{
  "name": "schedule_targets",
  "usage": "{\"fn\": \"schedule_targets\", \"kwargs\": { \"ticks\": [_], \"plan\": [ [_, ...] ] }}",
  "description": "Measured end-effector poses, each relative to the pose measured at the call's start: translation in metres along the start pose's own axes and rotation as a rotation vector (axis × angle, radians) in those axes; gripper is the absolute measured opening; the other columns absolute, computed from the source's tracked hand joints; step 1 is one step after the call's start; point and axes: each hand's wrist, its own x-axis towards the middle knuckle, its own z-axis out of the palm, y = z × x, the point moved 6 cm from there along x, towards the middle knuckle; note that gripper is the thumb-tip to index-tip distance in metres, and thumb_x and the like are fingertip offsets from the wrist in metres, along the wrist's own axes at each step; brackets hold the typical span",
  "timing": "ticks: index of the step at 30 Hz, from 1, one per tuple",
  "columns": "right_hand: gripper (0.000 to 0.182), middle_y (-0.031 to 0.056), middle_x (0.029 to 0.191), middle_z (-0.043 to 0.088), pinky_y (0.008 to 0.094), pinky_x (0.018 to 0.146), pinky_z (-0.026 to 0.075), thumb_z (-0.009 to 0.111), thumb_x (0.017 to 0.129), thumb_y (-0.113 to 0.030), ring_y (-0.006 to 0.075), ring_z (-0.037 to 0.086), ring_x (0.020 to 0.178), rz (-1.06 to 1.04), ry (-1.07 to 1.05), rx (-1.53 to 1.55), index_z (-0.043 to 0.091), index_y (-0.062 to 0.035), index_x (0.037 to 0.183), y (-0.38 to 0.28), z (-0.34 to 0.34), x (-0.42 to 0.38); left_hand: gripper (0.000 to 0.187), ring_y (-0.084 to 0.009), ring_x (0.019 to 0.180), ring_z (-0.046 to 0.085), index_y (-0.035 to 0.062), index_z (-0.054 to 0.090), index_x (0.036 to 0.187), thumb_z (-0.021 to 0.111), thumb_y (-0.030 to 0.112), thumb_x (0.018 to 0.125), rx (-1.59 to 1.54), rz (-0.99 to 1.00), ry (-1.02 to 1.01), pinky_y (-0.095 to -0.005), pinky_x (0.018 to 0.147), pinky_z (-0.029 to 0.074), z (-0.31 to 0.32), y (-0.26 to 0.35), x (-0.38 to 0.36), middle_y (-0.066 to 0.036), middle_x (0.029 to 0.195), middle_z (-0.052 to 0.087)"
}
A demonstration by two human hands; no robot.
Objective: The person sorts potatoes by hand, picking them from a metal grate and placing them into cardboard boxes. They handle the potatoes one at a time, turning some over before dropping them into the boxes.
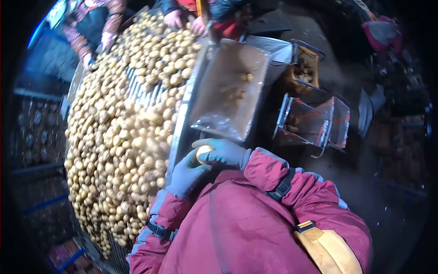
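A pale potato (204,154) sits between my two gloved hands, close in front of my chest. My left hand (186,173), in a grey-blue glove, curls around its lower left side. My right hand (226,152), gloved the same way, presses on it from the right with fingers reaching over it. Just left of my hands lies a large heap of potatoes (118,146), spread over a slatted sorting table (145,95). The table's metal edge (181,123) runs beside my left hand.
Beyond my hands stands a plastic-lined box (219,86) with a few potatoes. Further right are a wire-framed bag (310,121) and a crate (305,68) with potatoes. Two people work at the table's far end, with one hand (173,19) over the heap. Another person (383,34) is at far right.
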Motion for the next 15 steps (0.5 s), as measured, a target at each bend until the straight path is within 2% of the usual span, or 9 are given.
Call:
{"fn": "schedule_targets", "kwargs": {
  "ticks": [1,3,5,6,9,11,12,14,15],
  "plan": [
    [0.052,0.0082,0.117,0.065,0.0262,0.082,0.054,0.068,0.098,-0.021,0.0122,0.063,0.099,0.007,0.058,0.004,0.051,-0.0005,0.143,-0.003,-0.009,-0.01,0.065,-0.0176,0.118,0.061,-0.0046,0.048,0.145,0.075,0.002,0.087,0.024,-0.032,0.001,-0.0317,0.102,0.05,0.007,0.003,0.001,-0.011,0.131,0.063],
    [0.048,0.0088,0.115,0.066,0.0263,0.082,0.055,0.067,0.098,-0.019,0.0128,0.064,0.097,0.024,0.155,0.016,0.054,-0.0014,0.141,-0.007,-0.022,-0.025,0.056,-0.0151,0.111,0.062,0.0005,0.055,0.142,0.074,0.005,0.089,0.12,-0.052,0.042,-0.0297,0.098,0.051,0.018,0.004,0.006,-0.008,0.125,0.066],
    [0.045,0.0105,0.105,0.07,0.0274,0.075,0.058,0.068,0.093,-0.012,0.0156,0.07,0.085,-0.032,0.286,0.026,0.059,-0.0034,0.136,-0.013,-0.053,-0.046,0.051,-0.0134,0.106,0.063,0.0036,0.059,0.139,0.074,0.007,0.09,0.189,-0.06,0.07,-0.0285,0.094,0.051,0.016,-0.007,0.013,-0.006,0.121,0.068],
    [0.045,0.0103,0.104,0.071,0.0277,0.074,0.059,0.068,0.092,-0.01,0.0164,0.07,0.085,-0.057,0.376,0.008,0.059,-0.0025,0.135,-0.017,-0.073,-0.059,0.045,-0.0104,0.094,0.063,0.0067,0.064,0.136,0.073,0.011,0.092,0.222,-0.103,0.084,-0.0261,0.084,0.052,0.016,-0.006,0.014,-0.003,0.114,0.07],
    [0.043,0.0094,0.104,0.072,0.0289,0.078,0.06,0.068,0.088,-0.004,0.0179,0.071,0.089,-0.127,0.663,-0.107,0.063,-0.0001,0.13,-0.024,-0.142,-0.107,0.044,-0.0078,0.081,0.061,0.0024,0.056,0.14,0.065,0.004,0.097,0.083,-0.163,0.069,-0.0212,0.069,0.05,0.014,-0.012,0.016,-0.006,0.103,0.068],
    [0.041,0.0093,0.107,0.072,0.0298,0.082,0.06,0.069,0.086,-0.002,0.0185,0.071,0.093,-0.213,0.755,-0.14,0.065,0.0003,0.126,-0.029,-0.19,-0.143,0.039,-0.0089,0.082,0.061,0.0029,0.06,0.136,0.064,0.008,0.098,0.043,-0.178,0.043,-0.0218,0.07,0.05,0.007,-0.024,0.017,-0.005,0.103,0.069],
    [0.038,0.0075,0.11,0.071,0.0295,0.084,0.059,0.074,0.085,-0.007,0.0151,0.07,0.093,-0.275,0.79,-0.118,0.068,-0.0035,0.123,-0.038,-0.206,-0.162,0.038,-0.0085,0.083,0.062,0.0033,0.062,0.134,0.067,0.012,0.097,0.013,-0.172,0.046,-0.0227,0.073,0.051,0.001,-0.033,0.017,-0.004,0.106,0.07],
    [0.038,0.0092,0.111,0.071,0.0293,0.083,0.06,0.073,0.085,-0.006,0.0161,0.07,0.093,-0.2,0.98,-0.202,0.068,-0.0035,0.123,-0.042,-0.242,-0.201,0.036,-0.0087,0.085,0.063,0.0035,0.065,0.131,0.067,0.016,0.098,0.032,-0.154,0.072,-0.0238,0.076,0.052,-0.012,-0.043,0.013,-0.003,0.107,0.071],
    [0.04,0.0099,0.111,0.07,0.029,0.081,0.06,0.073,0.085,-0.006,0.0166,0.07,0.095,-0.235,0.924,-0.086,0.066,-0.0032,0.125,-0.025,-0.276,-0.215,0.036,-0.0096,0.088,0.064,0.0028,0.064,0.132,0.066,0.016,0.099,0.049,-0.166,0.085,-0.0245,0.078,0.053,-0.015,-0.043,0.008,-0.004,0.107,0.071]
  ]
}}
